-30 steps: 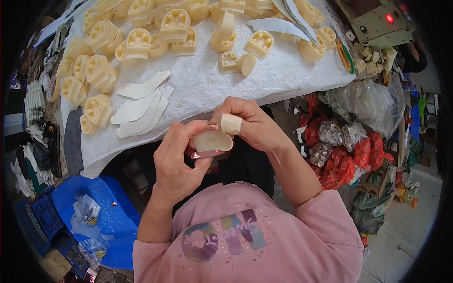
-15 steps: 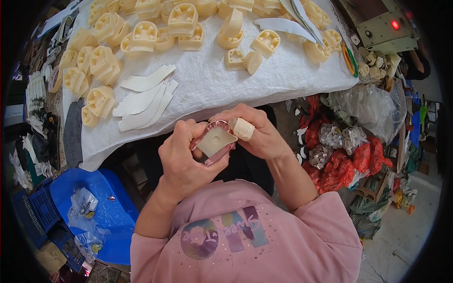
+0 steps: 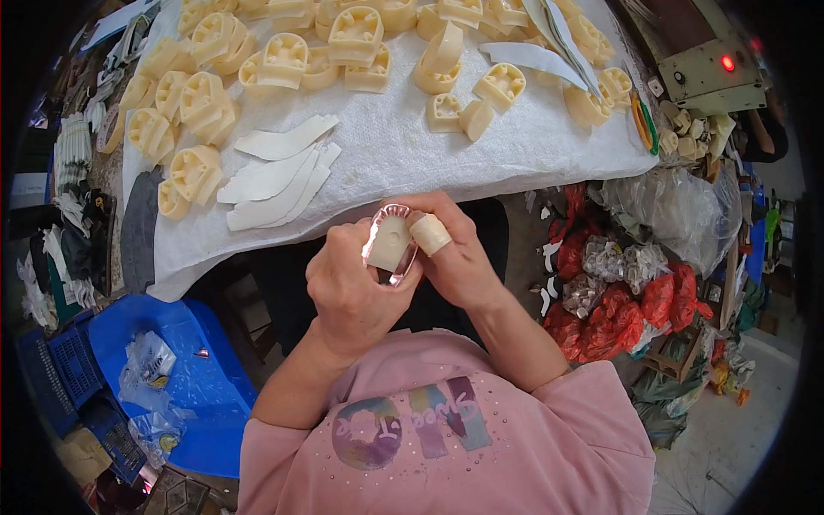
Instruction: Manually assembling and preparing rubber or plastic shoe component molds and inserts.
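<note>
Between my two hands is a cream plastic shoe heel (image 3: 393,238) with a shiny pink cover (image 3: 404,211) standing up around its edge. The heel's flat face, with a small round mark, points up at me. My left hand (image 3: 345,270) is closed around its left and lower side. On the right, my right hand (image 3: 459,253) grips it, the thumb wrapped in beige tape (image 3: 430,233) and pressed near the rim. Fingers hide most of the cover's outer side. Just beyond, several white curved strips (image 3: 273,182) lie overlapping on the white cloth-covered table (image 3: 378,154).
Many cream heels (image 3: 356,39) crowd the table's far side. A dark strip (image 3: 142,227) hangs at its left edge. Left of me stands a blue chair-like seat (image 3: 210,360) with plastic bags on it. Red plastic bags (image 3: 614,318) lie right; a machine box with a red light (image 3: 712,77) sits behind.
Both hands have turned the heel more upright, and its cover shows more of its shiny inside around the face. The view has shifted slightly, moving the table's contents rightward.
</note>
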Tool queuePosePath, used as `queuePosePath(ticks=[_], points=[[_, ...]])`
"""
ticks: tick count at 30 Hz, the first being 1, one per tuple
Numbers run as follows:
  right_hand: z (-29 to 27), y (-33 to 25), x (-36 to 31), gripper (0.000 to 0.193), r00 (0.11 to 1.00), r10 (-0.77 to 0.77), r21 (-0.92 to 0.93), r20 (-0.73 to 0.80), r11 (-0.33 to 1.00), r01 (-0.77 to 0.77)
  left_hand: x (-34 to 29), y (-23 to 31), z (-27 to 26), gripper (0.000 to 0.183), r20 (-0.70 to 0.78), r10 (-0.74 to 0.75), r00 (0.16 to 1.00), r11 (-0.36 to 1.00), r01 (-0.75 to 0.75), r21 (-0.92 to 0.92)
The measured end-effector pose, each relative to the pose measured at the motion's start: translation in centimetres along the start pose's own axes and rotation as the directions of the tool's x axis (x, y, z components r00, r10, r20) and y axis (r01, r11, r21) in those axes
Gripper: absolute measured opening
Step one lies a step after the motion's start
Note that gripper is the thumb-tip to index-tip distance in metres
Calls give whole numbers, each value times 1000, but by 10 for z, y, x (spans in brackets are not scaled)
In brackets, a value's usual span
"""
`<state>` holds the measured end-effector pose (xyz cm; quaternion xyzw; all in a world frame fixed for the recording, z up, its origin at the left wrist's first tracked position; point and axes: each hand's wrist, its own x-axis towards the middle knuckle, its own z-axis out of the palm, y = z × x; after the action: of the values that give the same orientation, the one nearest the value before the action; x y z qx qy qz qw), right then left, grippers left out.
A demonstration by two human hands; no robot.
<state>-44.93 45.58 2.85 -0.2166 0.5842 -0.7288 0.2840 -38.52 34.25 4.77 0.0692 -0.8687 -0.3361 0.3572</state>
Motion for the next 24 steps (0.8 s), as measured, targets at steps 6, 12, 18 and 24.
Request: queuePosePath(ticks=[6,12,18,24], points=[[15,-3,4,27,980,-187,-354,-71,923,150,-1,-15,-5,41,20,-30,999,999,30,-20],[10,-10,39,29,953,-280,-458,115,836,301,-25,-58,-65,34,-84,-414,906,909,408,-83],[10,-23,73,24,931,-346,-650,119,681,336,-116,-176,-173,29,-499,-516,696,677,688,261],[22,-25,109,33,888,-324,-794,327,415,444,-316,-338,-244,28,-260,-906,334,306,941,143]])
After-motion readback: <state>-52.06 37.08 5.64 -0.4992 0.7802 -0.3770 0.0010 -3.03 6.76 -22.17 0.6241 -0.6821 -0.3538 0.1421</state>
